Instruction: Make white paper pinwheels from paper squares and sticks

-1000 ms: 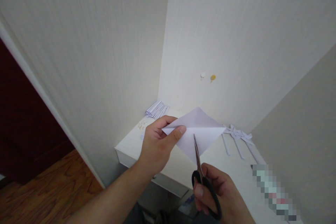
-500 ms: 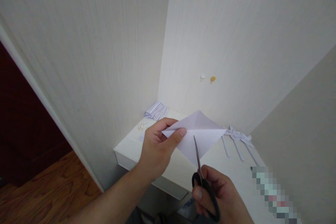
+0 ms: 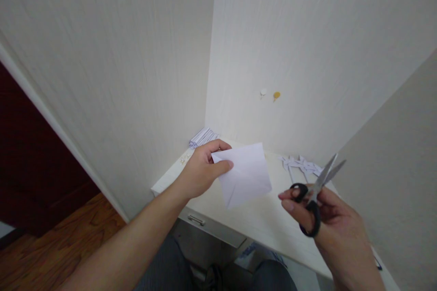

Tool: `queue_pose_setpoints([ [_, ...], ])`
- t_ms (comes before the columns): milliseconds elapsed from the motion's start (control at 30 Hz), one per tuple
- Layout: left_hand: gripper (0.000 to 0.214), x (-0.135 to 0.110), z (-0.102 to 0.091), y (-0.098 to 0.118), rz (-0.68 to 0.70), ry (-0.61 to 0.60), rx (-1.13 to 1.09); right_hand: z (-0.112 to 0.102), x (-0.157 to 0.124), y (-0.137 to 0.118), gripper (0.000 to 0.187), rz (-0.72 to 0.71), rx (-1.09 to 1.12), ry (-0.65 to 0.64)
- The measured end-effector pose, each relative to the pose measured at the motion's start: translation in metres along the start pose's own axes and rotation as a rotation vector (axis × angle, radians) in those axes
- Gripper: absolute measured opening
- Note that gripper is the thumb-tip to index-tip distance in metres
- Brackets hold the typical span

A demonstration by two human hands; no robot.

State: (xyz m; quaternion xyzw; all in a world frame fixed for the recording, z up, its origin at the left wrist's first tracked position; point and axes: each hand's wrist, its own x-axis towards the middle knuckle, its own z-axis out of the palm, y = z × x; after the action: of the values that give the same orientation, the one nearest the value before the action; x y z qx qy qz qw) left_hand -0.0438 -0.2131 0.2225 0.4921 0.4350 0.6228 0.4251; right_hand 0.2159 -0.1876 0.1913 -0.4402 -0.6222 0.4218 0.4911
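A square of white paper (image 3: 247,173) with diagonal creases is pinched at its left edge by my left hand (image 3: 205,170), thumb on top and fingers behind. It is held above the white desk. Off to the right, my right hand (image 3: 334,223) has fingers in the black handles of a pair of scissors (image 3: 321,184). The blades point up and away, slightly apart, clear of the paper. Behind the scissors lie several folded paper pinwheels (image 3: 297,163) on paper sticks, partly hidden by my right hand.
A bundle of rolled paper sticks (image 3: 204,137) lies in the desk's back left corner, with small pale bits (image 3: 185,159) near it. Two hooks, one yellow (image 3: 276,96), are on the back wall. The desk (image 3: 283,227) has a drawer (image 3: 211,227) in front, above my knees.
My right hand has drawn the scissors away from the paper to the right, and the blades have parted. The paper has turned in my left hand and now faces me as a flat square.
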Motion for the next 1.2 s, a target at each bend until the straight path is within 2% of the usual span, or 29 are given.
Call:
queue_pose_setpoints([
  [67,0.023,0.002,0.005,0.002,-0.01,-0.074,0.007,0.007,0.009,-0.012,0.042,-0.027,0.045,0.008],
  [167,0.026,0.003,0.011,0.003,-0.046,-0.178,-0.001,0.024,0.013,-0.018,0.042,0.047,0.179,-0.087],
  [233,0.034,0.003,0.014,0.002,-0.062,-0.204,-0.031,0.034,0.012,-0.015,0.04,0.098,0.231,-0.095],
  [333,0.053,0.002,0.018,-0.004,-0.071,-0.129,-0.133,0.042,0.009,-0.008,0.037,0.075,0.216,0.042],
  [433,0.059,-0.005,0.024,-0.012,-0.112,-0.028,-0.18,0.045,0.008,-0.004,0.033,-0.018,0.182,0.218],
  [567,0.079,-0.019,0.036,-0.025,-0.128,0.136,-0.249,0.051,0.006,0.0,0.03,-0.071,0.196,0.325],
  [633,0.072,-0.024,0.044,-0.032,-0.125,0.138,-0.25,0.055,0.005,0.001,0.029,-0.071,0.231,0.361],
  [700,0.046,-0.028,0.052,-0.038,-0.115,0.069,-0.175,0.058,0.005,0.003,0.029,-0.08,0.276,0.382],
  [767,0.034,-0.029,0.057,-0.043,-0.077,0.029,-0.087,0.06,0.005,0.007,0.029,-0.086,0.313,0.361],
  [967,0.031,-0.025,0.055,-0.043,-0.03,0.105,0.006,0.05,0.008,0.024,0.028,0.014,0.323,0.215],
  [1100,0.029,-0.019,0.051,-0.048,0.002,0.114,0.008,0.046,0.008,0.032,0.03,-0.01,0.303,0.193],
  [1200,0.033,-0.017,0.052,-0.052,-0.004,0.127,-0.009,0.049,0.006,0.031,0.029,-0.036,0.3,0.226],
])
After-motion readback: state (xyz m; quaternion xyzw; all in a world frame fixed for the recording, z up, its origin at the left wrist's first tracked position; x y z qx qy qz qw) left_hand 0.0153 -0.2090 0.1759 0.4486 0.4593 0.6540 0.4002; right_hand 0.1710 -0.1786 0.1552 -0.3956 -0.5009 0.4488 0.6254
